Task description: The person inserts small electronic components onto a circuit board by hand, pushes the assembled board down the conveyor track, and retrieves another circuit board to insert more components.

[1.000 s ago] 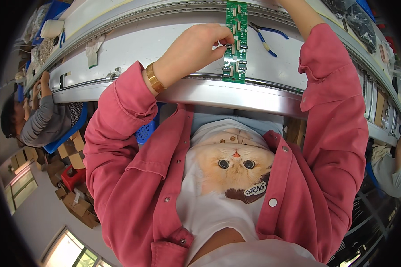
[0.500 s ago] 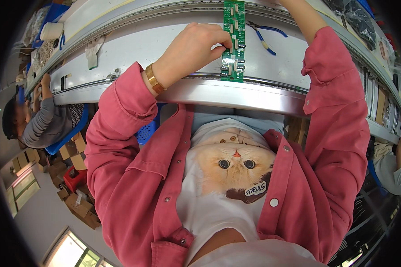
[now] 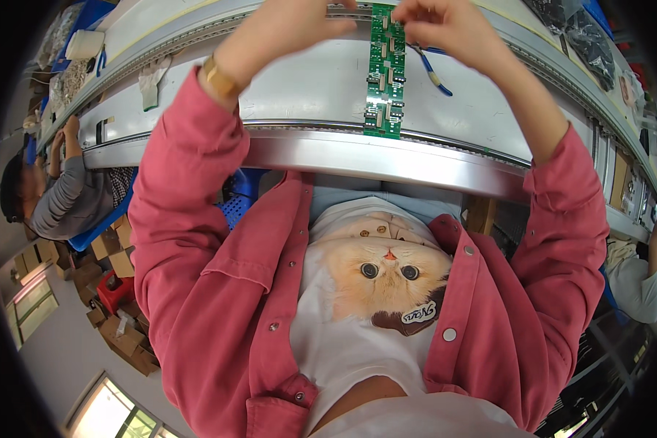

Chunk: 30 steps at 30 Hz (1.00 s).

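A long narrow green circuit board (image 3: 385, 80) with white connectors and small black parts lies across the conveyor rails. At its far end, my right hand (image 3: 445, 29) is bent over the right edge, thumb and fingers drawn together; whatever they grip is too small or hidden to make out. Left of the board's far end is my left hand (image 3: 292, 25), off the board. Its thumb is stretched out apart from the fingers, which the picture's upper edge partly cuts off. Partly beneath my right hand lie blue-handled pliers (image 3: 436, 74), with one handle showing.
A metal rail (image 3: 328, 153) runs along the near side of the white worktop. A white glove (image 3: 152, 82) lies to the left, and black plastic bags (image 3: 591, 44) sit at the far right. A co-worker (image 3: 73, 190) sits at the left; another person's sleeve (image 3: 635, 285) shows at the right.
My left hand has left the board's middle and moved up and left. My right hand has come down into view at the board's far end, now covering part of the pliers.
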Each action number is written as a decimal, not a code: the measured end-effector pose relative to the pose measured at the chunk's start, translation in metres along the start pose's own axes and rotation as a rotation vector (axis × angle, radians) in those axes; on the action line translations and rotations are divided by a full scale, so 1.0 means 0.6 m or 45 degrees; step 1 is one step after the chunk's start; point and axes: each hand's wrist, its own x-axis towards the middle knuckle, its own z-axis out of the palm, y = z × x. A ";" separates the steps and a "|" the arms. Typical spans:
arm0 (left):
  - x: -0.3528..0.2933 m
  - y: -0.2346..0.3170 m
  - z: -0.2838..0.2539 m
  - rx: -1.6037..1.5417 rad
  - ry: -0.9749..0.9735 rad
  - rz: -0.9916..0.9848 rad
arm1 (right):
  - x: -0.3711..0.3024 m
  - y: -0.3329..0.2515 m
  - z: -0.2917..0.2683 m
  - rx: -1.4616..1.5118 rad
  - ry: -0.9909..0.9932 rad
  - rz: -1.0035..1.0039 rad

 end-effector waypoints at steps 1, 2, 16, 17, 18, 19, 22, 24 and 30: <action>0.025 -0.029 0.006 0.068 -0.121 -0.177 | -0.021 -0.004 0.005 0.087 -0.088 -0.196; 0.044 -0.052 0.003 0.153 0.088 -0.024 | -0.032 -0.004 0.010 0.084 -0.091 -0.204; 0.141 -0.122 0.059 0.109 0.416 -0.025 | -0.067 0.006 0.041 -0.279 0.004 -0.363; 0.142 -0.114 0.052 0.103 0.415 -0.022 | -0.067 0.008 0.040 -0.281 0.006 -0.357; 0.142 -0.106 0.042 -0.081 0.365 -0.030 | -0.068 0.010 0.040 -0.298 0.019 -0.373; 0.137 -0.094 0.027 -0.260 0.313 -0.042 | -0.067 0.011 0.040 -0.311 0.029 -0.393; 0.131 -0.083 0.012 -0.616 0.209 -0.068 | -0.066 0.011 0.042 -0.338 0.048 -0.438; 0.131 -0.100 0.032 -0.283 0.310 -0.148 | -0.066 0.006 0.043 -0.365 0.046 -0.463; 0.134 -0.122 0.050 0.061 0.463 -0.132 | -0.067 0.003 0.044 -0.429 0.061 -0.497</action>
